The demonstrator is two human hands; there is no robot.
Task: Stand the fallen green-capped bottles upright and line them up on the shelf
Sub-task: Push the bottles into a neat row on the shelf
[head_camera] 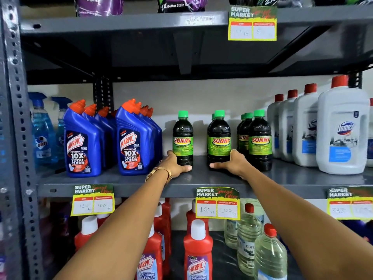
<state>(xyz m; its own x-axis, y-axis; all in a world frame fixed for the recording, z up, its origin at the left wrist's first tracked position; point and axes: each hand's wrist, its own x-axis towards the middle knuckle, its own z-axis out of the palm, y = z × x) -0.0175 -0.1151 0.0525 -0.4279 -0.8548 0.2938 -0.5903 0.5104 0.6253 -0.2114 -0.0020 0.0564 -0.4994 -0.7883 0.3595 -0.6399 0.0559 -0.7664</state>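
Note:
Several dark bottles with green caps and green "Sunny" labels stand upright on the middle grey shelf. My left hand, with a gold watch on the wrist, wraps the base of the leftmost green-capped bottle, which stands alone. My right hand grips the base of the front bottle of the middle column, with another bottle partly hidden behind it. A third column of green-capped bottles stands to the right, untouched. No bottle lies on its side.
Blue Harpic bottles crowd the shelf to the left, white Domex jugs to the right. Yellow price tags hang off the shelf edge. Red Harpic bottles and clear bottles fill the shelf below.

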